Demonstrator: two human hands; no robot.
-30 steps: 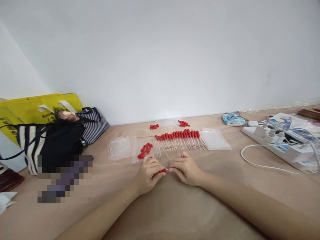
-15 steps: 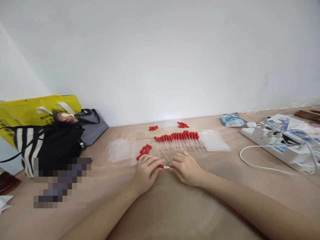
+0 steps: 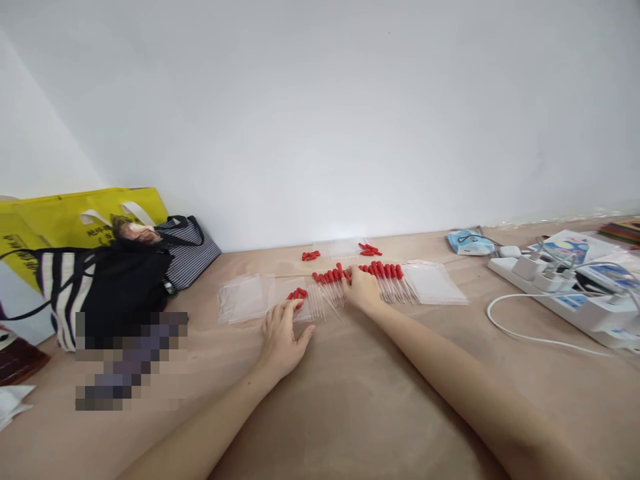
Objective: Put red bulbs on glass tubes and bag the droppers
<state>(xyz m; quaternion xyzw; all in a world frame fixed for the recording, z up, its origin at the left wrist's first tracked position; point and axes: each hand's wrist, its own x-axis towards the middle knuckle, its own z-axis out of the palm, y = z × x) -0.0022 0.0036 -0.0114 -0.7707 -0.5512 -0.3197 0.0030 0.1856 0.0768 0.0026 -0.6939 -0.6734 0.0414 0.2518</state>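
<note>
Right hand (image 3: 363,289) now half-curled among droppers (image 3: 393,272)

On our tan table (image 3: 345,413) we see red-bulbed droppers (image 3: 387,271), clear bags (image 3: 434,285), a power strip (image 3: 563,303) and a blue mask (image 3: 469,244).

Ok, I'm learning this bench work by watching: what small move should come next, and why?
Probably the left hand should pinch one of the loose red bulbs: its fingertips are right by them, and uncapped clear tubes lie just beside. The right hand is busy at the row of red-topped tubes, so the left seems better placed.
</note>
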